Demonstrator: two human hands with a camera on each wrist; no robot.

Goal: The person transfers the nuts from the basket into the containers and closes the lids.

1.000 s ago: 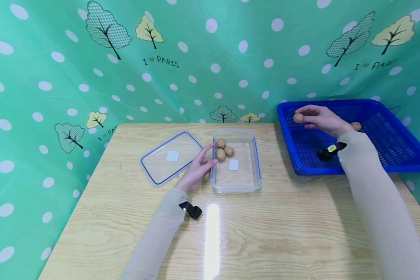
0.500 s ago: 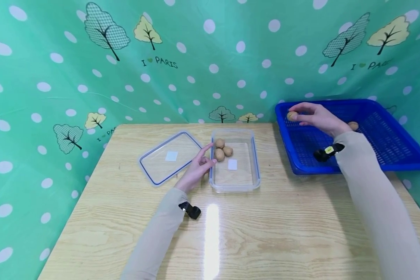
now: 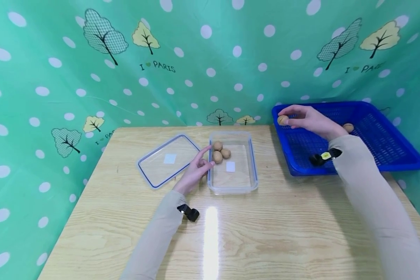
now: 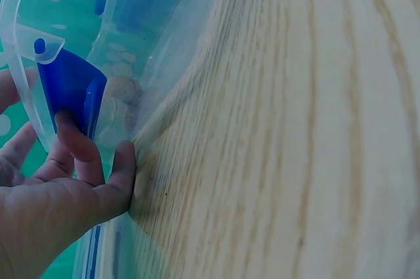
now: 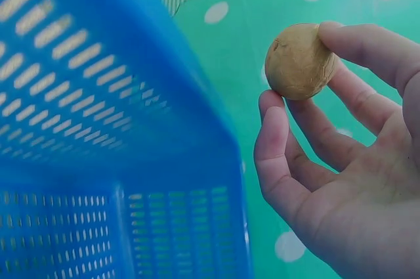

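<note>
My right hand (image 3: 309, 120) pinches a walnut (image 3: 282, 120) between thumb and fingertips, over the left rim of the blue basket (image 3: 297, 170). In the right wrist view the walnut (image 5: 298, 61) is held up beside the basket wall (image 5: 216, 161). My left hand (image 3: 195, 171) rests against the left side of a clear plastic food container (image 3: 243, 190), index finger and thumb at its rim. The left wrist view shows loosely bent fingers touching the container's blue latch (image 4: 73, 92). Three walnuts (image 3: 217, 157) sit together inside the container at its left.
The container's clear lid (image 3: 157, 163), with a blue seal, lies on the wooden table (image 3: 266, 233) left of the container. Another walnut (image 3: 348, 127) is in the basket, behind my right wrist. A green patterned cloth (image 3: 182, 39) hangs behind the table.
My right hand has moved left with the walnut, from inside the basket to its left rim. My left hand stays at the container. The head view has shifted slightly.
</note>
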